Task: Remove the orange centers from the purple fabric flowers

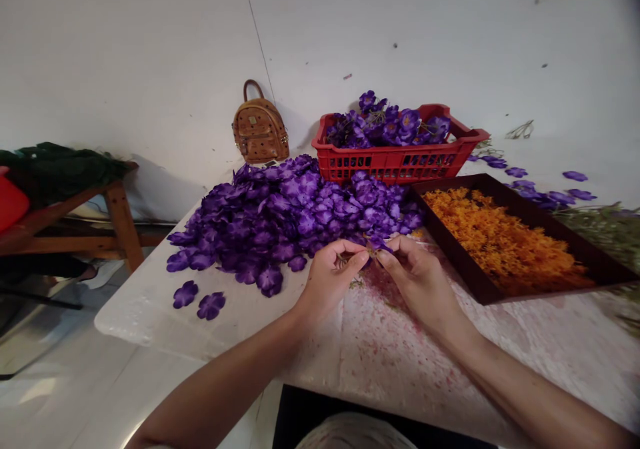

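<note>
- Left hand (333, 269): thumb and index finger pinched on a purple flower (379, 243); what the curled fingers enclose is hard to tell.
- Right hand (417, 275): thumb and fingers grasping the same flower from its right.
- Flower position: between the fingertips, above the middle of the surface (145, 312), inward of its near edge.
- Technique: pinch lightly; the petals look thin and would probably crease. Steady the flower with one hand and adjust with the other.
- Petal pile (280, 215): directly beyond the hands, toward the far edge. Two loose petals lie near the left near corner.
- Dark tray (457, 249) of orange pieces (510, 242): right of the hands; its near left corner would probably obstruct the right forearm in a sideways move.
- Red crate (390, 153) of purple flowers: at the far edge, beside a brown backpack (263, 132).
</note>
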A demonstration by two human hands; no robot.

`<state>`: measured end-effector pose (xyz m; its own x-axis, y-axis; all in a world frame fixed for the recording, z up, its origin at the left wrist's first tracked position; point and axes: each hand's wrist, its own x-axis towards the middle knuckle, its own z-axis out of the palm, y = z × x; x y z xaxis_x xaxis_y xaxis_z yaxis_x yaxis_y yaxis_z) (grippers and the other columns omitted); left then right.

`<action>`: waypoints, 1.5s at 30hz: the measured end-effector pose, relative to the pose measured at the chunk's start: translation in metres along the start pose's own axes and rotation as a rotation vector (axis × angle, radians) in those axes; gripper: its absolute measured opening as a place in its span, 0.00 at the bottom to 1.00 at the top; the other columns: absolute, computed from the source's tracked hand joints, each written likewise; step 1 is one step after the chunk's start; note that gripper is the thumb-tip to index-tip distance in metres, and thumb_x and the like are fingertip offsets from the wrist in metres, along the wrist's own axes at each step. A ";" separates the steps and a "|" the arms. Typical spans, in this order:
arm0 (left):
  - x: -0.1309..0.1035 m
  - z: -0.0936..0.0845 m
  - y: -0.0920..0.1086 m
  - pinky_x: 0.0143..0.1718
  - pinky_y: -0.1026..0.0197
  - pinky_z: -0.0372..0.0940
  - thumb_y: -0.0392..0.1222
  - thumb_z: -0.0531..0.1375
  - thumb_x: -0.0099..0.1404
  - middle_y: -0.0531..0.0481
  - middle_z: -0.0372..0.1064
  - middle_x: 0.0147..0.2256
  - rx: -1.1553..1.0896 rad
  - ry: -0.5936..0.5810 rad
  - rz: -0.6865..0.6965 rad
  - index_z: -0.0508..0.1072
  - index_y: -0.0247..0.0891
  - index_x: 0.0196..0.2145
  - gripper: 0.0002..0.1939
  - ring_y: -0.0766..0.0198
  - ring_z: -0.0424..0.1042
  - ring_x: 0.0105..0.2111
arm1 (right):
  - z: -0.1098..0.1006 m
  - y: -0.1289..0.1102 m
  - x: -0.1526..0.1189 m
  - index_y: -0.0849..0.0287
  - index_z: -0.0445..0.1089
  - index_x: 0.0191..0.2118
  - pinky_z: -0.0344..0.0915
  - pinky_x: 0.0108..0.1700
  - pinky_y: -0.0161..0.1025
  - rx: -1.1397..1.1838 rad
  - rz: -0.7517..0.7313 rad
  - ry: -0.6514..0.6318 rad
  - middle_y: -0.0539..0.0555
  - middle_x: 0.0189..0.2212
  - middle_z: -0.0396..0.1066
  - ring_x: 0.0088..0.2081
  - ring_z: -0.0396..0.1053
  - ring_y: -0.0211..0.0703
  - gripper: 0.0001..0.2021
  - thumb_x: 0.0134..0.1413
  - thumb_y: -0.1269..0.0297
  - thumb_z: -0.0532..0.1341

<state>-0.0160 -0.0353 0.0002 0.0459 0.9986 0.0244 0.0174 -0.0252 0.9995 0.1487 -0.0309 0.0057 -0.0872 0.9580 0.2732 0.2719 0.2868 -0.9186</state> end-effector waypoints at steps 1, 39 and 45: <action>0.000 0.000 0.000 0.34 0.62 0.62 0.42 0.65 0.65 0.49 0.76 0.31 0.021 0.006 0.011 0.78 0.36 0.34 0.07 0.65 0.69 0.30 | 0.000 0.000 0.000 0.54 0.66 0.29 0.60 0.36 0.41 -0.004 0.002 -0.006 0.50 0.27 0.68 0.31 0.65 0.44 0.12 0.62 0.55 0.59; 0.028 -0.028 -0.003 0.52 0.51 0.67 0.30 0.65 0.62 0.43 0.79 0.45 0.948 -0.422 0.436 0.82 0.39 0.43 0.12 0.51 0.74 0.46 | 0.014 0.009 -0.019 0.55 0.69 0.31 0.60 0.34 0.40 -0.181 0.021 -0.462 0.49 0.27 0.72 0.29 0.67 0.41 0.08 0.60 0.73 0.59; 0.029 -0.026 -0.015 0.47 0.53 0.67 0.31 0.61 0.67 0.44 0.77 0.39 0.986 -0.333 0.449 0.79 0.37 0.35 0.07 0.53 0.74 0.42 | 0.003 0.016 -0.009 0.54 0.71 0.34 0.64 0.37 0.42 -0.203 -0.034 -0.343 0.51 0.30 0.75 0.32 0.71 0.44 0.07 0.63 0.68 0.57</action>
<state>-0.0410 -0.0045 -0.0133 0.5072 0.8323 0.2237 0.7051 -0.5500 0.4476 0.1514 -0.0351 -0.0128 -0.4046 0.9004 0.1597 0.4444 0.3462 -0.8262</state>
